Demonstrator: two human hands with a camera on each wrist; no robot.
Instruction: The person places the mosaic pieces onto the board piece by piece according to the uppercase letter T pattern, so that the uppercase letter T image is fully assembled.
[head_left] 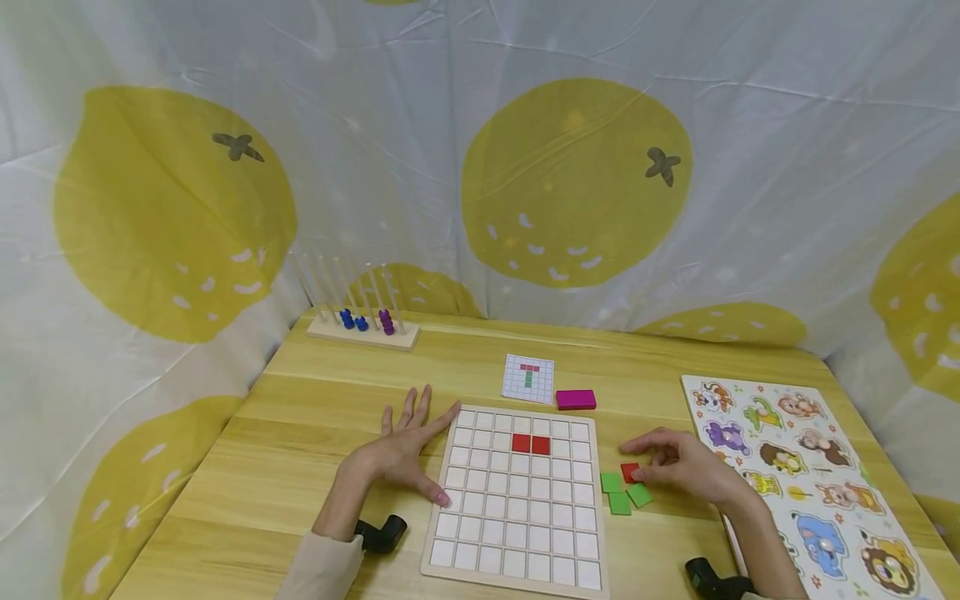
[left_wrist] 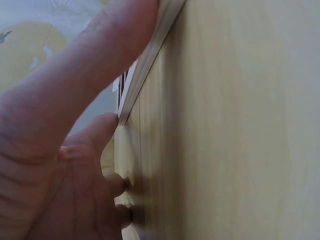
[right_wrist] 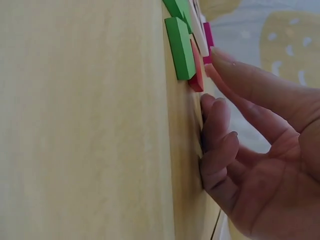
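Observation:
A wooden grid board lies on the table with two red square tiles side by side in its upper part. My left hand rests at its left side with fingers spread, thumb on the left edge and index finger at the upper left corner. Right of the board are several loose tiles: green tiles and one red tile. My right hand is over the red tile, thumb tip at its edge, index finger stretched past it. In the right wrist view the red tile lies behind a green one.
Above the board lie a pattern card with a T shape and a magenta block. A peg stand with blue and purple beads is at the back left. An animal puzzle board lies at the right, beside my right forearm.

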